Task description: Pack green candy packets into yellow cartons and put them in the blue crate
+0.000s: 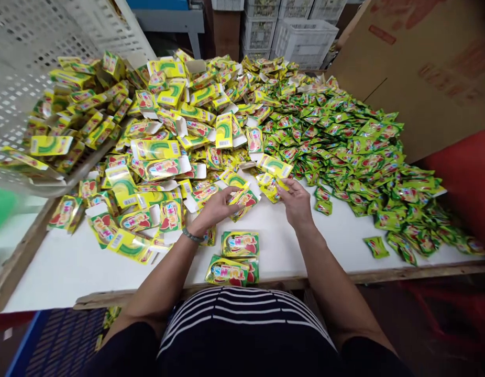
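Note:
My left hand [219, 208], with a beaded bracelet at the wrist, is closed on a small yellow and green carton [247, 200] whose white flap stands open. To its right, the thumb and fingers of my right hand [296, 203] pinch a yellow-green sachet [269, 189]. Just above that sachet lies another yellow carton [275, 166]. Nearer my body, a few closed cartons [240, 244] lie flat on the white table [282, 251], some overlapping. Several open-flapped cartons [155, 150] are heaped to the left, and a heap of shiny green sachets [337, 141] spreads to the right.
A white perforated crate [138, 31] lies tipped at the left with cartons spilling from it. At the right stands a large cardboard sheet [419, 78] beside something red [458, 183]. White crates [305, 39] are stacked behind. A wooden strip [403, 273] edges the table.

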The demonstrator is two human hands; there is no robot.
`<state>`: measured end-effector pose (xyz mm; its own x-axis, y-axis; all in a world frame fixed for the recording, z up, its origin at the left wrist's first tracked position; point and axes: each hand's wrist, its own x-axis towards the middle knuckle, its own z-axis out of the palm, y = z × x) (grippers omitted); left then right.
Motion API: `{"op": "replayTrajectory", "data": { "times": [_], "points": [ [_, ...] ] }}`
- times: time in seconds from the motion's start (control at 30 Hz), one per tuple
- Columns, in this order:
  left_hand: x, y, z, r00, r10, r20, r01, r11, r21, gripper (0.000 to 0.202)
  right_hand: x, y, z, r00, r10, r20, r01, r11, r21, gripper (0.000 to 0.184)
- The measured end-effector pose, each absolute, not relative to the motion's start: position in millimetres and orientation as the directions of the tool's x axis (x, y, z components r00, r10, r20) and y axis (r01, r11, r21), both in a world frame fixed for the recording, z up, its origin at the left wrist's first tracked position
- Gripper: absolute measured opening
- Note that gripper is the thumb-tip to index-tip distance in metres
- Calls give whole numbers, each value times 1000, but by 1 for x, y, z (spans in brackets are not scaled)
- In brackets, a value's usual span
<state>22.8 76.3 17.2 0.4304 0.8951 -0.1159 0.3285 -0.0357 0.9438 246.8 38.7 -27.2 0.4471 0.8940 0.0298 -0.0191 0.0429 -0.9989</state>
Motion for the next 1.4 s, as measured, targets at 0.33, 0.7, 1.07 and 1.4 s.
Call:
{"op": "replayTrajectory", "data": {
  "times": [0.33, 0.7, 1.07, 1.4],
  "points": [
    [32, 57, -1, 485, 843, -232, 118, 200, 973, 39, 244, 13, -13, 155, 981, 117, 481, 29, -876, 15],
    [32, 57, 0, 433, 879, -197, 76, 183, 980, 39, 230, 20, 0, 196, 978, 72, 445, -24, -895, 17],
    [33, 62, 4, 421, 849, -318, -57, 374, 926, 41, 285, -4, -19, 484, 850, 206, 601, -152, -785, 33],
    [37, 56, -1, 362, 875, -322, -80, 374, 924, 48, 336, -29, -53, 329, 930, 162, 941, -307, -145, 37]
  ]
}}
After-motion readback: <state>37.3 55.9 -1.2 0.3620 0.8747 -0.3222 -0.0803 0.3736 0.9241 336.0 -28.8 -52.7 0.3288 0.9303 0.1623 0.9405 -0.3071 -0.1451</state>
